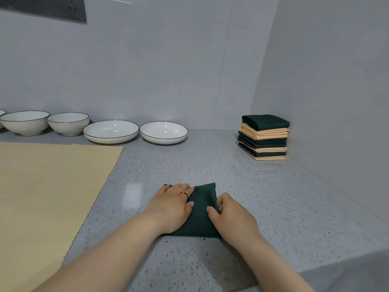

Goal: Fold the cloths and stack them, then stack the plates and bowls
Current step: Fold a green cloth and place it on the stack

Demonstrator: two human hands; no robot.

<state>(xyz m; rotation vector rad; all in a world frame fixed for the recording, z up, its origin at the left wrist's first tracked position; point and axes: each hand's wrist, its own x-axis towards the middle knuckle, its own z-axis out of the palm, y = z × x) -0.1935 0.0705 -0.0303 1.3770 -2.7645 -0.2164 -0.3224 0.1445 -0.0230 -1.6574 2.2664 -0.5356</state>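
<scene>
**Both hands on a folded green cloth at the near edge of the desk**

Head view: The dark green cloth [203,209] lies folded into a small rectangle on the speckled grey desk [210,165], close to the person. The left hand [170,205] lies flat on the cloth's left half, fingers straight and pressing down, with a ring [185,193] on one finger. The right hand [229,213] is at the cloth's right edge. Its thumb rests on top and its fingers curl round the edge, so it grips the fabric.

Far back on the right, in the corner where the two walls meet, stands a stack of folded cloths [264,138], green and yellow layers mixed, with a green one on top. It is well apart from the hands.

To the left, a large yellow cloth [48,186] lies spread flat and unfolded, running out of view.

Along the back wall sits a row of white crockery with dark rims. The right plate [163,132] and the left plate [111,131] are side by side. Left of them are the nearer bowl [68,123] and the farther bowl [24,122]. None are stacked. A sliver of another dish shows at the left border.
</scene>
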